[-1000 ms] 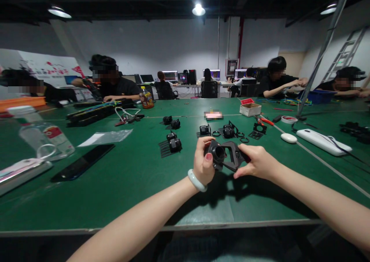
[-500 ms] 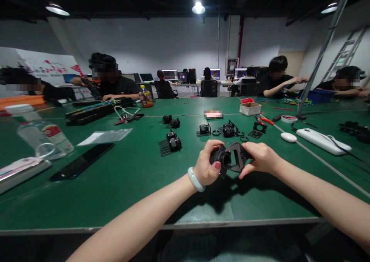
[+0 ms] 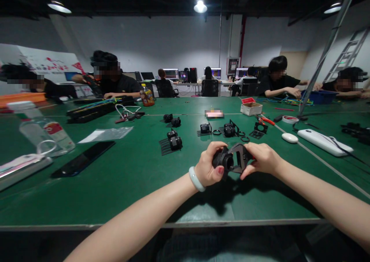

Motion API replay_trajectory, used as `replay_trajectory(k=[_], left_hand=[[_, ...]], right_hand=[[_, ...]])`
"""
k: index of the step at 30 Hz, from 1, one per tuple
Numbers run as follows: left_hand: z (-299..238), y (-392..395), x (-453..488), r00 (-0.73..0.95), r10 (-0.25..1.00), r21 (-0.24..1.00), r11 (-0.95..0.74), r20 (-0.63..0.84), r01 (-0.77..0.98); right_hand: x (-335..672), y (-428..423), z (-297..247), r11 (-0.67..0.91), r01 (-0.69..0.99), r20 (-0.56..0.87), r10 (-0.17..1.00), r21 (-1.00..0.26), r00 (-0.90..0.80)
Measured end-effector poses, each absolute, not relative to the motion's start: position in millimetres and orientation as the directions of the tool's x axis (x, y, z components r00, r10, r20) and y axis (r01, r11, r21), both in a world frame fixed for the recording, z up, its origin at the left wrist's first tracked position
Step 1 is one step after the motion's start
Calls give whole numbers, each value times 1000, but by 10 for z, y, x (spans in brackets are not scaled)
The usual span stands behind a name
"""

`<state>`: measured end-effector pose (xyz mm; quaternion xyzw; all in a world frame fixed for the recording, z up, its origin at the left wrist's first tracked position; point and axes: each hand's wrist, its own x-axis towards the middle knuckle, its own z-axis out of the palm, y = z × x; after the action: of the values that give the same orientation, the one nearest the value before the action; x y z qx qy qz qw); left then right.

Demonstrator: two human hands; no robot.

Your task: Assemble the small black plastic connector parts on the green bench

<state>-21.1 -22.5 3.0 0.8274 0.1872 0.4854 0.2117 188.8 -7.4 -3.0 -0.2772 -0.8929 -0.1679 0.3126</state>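
Your left hand [image 3: 209,165] is wrapped firmly round a black plastic lens-like cylinder [image 3: 227,161], ring end turned right. Your right hand [image 3: 264,158] pinches a black angular open-mouthed tool [image 3: 246,154], mouth toward the cylinder; contact unclear. Both held above the green tabletop [image 3: 115,200], seemingly for alignment. Similar black plastic assemblies [image 3: 175,142] sit beyond, probably for easy reach. Clear plastic bottle [image 3: 33,133] has a red-and-white label [image 3: 53,130]; white banner [image 3: 37,56], red markings. Neither legible.
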Motion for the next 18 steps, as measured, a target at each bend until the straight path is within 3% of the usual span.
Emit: replay_trajectory(k=[8,18], left_hand=[[4,-194,-214,324,511,521,-851,797,61],[7,-167,-204,203,494,500,-866,846,23]], right_hand=[[1765,-167,-37,790,612,684,463,-29,-565],[1651,-281,-5,756,641,677,542,-133,-498]])
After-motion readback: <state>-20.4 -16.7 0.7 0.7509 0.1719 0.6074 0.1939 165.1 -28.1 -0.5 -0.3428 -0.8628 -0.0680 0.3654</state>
